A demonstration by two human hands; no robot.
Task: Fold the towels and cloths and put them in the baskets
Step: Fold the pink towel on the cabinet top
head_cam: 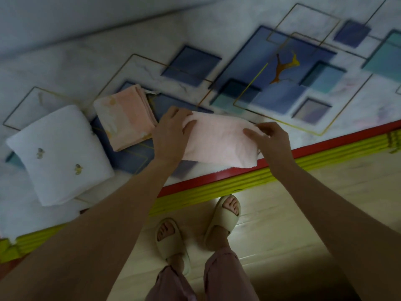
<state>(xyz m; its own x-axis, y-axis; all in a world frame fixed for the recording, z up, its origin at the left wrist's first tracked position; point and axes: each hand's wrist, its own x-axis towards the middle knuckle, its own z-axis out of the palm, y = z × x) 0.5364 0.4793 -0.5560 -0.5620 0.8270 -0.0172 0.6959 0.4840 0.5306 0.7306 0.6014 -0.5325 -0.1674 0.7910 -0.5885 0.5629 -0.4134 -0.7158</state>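
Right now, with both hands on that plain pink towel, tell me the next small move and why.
Probably fold it over once more. The plain pink towel lies as a long strip, with the left hand gripping one end and the right hand pinching the other, while the folded white towel and the folded peach patterned cloth are compact squares.

The left hand (171,129) covers the left end of the pink towel (219,142), hiding its edge there. The far half of the table (217,27) is smeared by blur, and its left and right ends run past the frame. Small motifs on the white towel (58,155) are too small to make out.
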